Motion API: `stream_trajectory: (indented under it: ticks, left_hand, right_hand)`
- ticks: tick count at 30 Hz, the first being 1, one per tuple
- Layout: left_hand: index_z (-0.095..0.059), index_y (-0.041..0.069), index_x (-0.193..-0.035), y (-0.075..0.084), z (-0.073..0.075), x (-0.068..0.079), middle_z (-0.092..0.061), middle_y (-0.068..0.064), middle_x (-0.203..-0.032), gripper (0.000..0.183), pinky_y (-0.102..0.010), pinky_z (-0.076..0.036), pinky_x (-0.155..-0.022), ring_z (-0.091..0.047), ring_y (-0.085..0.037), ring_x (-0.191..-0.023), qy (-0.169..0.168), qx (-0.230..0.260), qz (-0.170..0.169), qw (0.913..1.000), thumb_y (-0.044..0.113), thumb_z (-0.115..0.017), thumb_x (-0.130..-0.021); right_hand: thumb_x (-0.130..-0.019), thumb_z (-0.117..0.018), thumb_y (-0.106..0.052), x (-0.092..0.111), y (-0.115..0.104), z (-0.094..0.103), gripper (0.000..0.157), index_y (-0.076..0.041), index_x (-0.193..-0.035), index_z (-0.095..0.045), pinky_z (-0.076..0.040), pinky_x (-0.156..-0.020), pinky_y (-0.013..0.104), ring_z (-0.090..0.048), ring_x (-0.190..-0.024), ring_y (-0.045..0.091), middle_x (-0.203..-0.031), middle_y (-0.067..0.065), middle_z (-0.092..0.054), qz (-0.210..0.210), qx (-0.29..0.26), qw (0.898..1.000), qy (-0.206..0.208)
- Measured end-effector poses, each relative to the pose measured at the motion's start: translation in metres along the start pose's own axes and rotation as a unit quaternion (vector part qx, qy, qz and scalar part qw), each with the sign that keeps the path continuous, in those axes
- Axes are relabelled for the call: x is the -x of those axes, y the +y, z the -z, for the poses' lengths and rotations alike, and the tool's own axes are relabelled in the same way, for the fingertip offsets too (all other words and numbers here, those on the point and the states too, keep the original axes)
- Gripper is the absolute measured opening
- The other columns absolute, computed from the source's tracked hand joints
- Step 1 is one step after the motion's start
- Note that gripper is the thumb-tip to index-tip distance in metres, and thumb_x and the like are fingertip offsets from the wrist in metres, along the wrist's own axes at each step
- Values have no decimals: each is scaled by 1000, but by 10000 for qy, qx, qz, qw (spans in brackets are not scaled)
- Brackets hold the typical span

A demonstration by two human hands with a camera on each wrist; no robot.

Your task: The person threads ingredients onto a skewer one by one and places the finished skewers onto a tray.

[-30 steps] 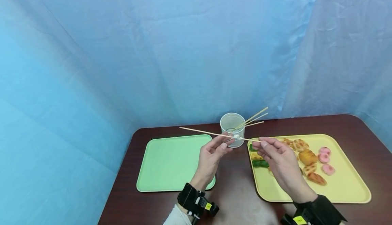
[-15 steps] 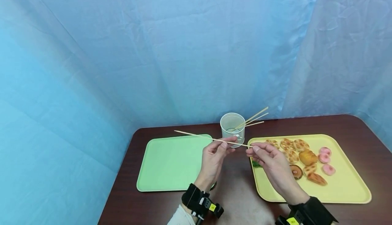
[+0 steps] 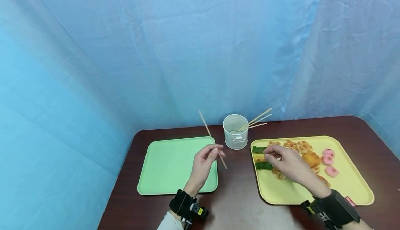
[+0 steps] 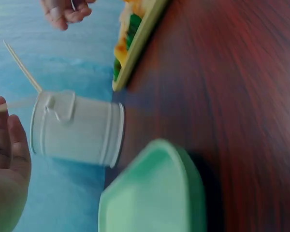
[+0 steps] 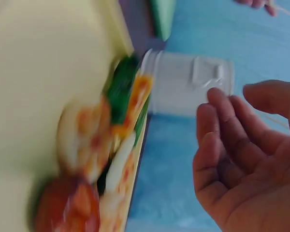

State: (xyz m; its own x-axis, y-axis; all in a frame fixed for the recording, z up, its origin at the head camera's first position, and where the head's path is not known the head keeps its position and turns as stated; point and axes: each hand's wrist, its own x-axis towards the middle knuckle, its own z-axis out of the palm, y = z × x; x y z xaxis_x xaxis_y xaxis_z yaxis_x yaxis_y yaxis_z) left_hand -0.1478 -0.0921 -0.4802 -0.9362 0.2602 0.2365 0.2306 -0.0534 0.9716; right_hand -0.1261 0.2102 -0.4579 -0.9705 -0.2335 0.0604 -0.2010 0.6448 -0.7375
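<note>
In the head view my left hand [image 3: 200,169] pinches a thin wooden skewer [image 3: 205,123] between thumb and fingers, over the right part of the green tray [image 3: 172,167]. The skewer slants, its upper end leaning left. Bent fingers with a gap to the thumb show on my right hand [image 3: 292,164], which holds nothing. It hovers over the left part of the yellow tray [image 3: 351,188], close to green vegetable pieces [image 3: 264,166]. The right wrist view shows browned, lotus-root-like slices [image 5: 84,137] near that hand. Several slices are partly hidden behind it in the head view.
Between the trays at the back stands a clear plastic cup [image 3: 235,140] with several skewers [image 3: 261,114] leaning out to the right. Pink round slices [image 3: 331,171] and a golden-brown chunk [image 3: 311,159] lie on the yellow tray. A blue curtain [image 3: 200,49] hangs behind the table.
My right hand has let go of the skewer and moved right, over the food. My left hand has shifted left and down with the skewer, which has swung from nearly level to steep.
</note>
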Motion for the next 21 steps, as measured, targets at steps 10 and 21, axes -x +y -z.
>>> stream_trajectory:
  ticks: [10, 21]
  left_hand:
    - [-75, 14, -123, -12, 29, 17, -62, -14, -93, 26, -26, -46, -69, -55, -14, -79, -82, -1541, -41, 9880, 23, -57, -108]
    - [-80, 15, -111, -19, 32, 30, -65, 9, -88, 17, -22, -47, -62, -52, -4, -71, 197, -3093, -659, 9485, 10, -67, -101]
  right_hand:
    - [-91, -77, -12, -5, 20, -10, 4, -13, -95, -76, -55, -71, 40, -65, -79, 14, -88, -6, -70, 833, 1869, 9785, 253]
    - [-84, -82, -7, 1, 31, -25, 10, -13, -90, -75, -54, -73, 46, -64, -83, 25, -88, -1, -66, 1328, 2374, 9605, 586]
